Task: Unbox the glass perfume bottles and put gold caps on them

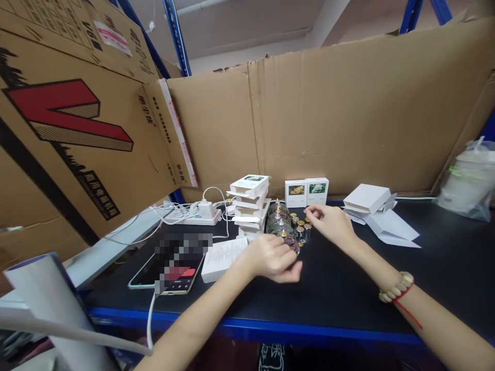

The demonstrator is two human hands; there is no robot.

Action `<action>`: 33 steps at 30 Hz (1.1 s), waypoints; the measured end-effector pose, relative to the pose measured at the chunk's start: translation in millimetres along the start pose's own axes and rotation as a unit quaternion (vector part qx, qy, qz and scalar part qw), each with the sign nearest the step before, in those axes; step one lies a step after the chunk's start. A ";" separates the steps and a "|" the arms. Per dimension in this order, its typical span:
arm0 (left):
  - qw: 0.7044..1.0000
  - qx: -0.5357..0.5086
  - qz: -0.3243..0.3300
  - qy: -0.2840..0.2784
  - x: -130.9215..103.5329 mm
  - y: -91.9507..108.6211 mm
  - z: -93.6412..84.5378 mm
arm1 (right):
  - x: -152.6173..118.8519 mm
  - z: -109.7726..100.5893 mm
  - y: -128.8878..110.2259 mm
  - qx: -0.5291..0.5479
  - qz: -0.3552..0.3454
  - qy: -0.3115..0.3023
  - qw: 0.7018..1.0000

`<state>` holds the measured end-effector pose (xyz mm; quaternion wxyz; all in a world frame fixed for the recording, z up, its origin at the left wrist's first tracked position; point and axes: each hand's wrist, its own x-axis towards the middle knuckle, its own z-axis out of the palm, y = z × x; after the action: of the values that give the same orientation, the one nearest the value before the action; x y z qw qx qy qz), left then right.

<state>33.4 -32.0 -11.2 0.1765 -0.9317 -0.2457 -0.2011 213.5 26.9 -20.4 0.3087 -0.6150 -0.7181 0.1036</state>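
My left hand (275,258) is curled at the near end of a row of glass bottles (279,222) with gold spray nozzles. Its fingers close on the nearest glass bottle (293,244), which they partly hide. To the right of the bottles stand several small shiny caps (300,230) with gold and silver surfaces. My right hand (331,223) reaches over from the right, fingertips drawn together at the rear caps. Whatever lies between those fingertips is too small to make out.
Stacked white boxes (250,206) stand behind my left hand; another white box (222,260) lies near two phones (178,273). Two picture boxes (307,193) lean at the cardboard wall (348,118). Folded white cartons (371,203), a bagged cup (467,178) and a power strip (197,215) are around.
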 end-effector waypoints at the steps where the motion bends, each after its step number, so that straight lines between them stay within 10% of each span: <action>1: 0.998 -0.010 -0.055 -0.009 -1.8 -7.5 -4.1 | 0.2 0.5 0.9 0.003 -0.006 0.010 1.000; 11: 0.862 -0.187 -0.442 -0.160 -33.2 -72.5 -31.6 | -3.8 -0.5 -6.3 0.004 -0.006 0.005 1.000; 18: 0.831 -0.186 -0.454 -0.262 -34.3 -67.0 -32.8 | -5.2 0.7 -6.8 0.012 -0.020 0.005 1.000; 33: 0.859 -0.137 -0.392 -0.300 -27.0 -55.8 -25.7 | -4.9 1.7 -5.1 0.024 -0.068 0.034 0.997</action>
<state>-25.1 -7.9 11.1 -0.1282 -0.7884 -0.6016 0.0044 208.6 21.5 -20.7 0.3541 -0.5604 -0.7447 0.0783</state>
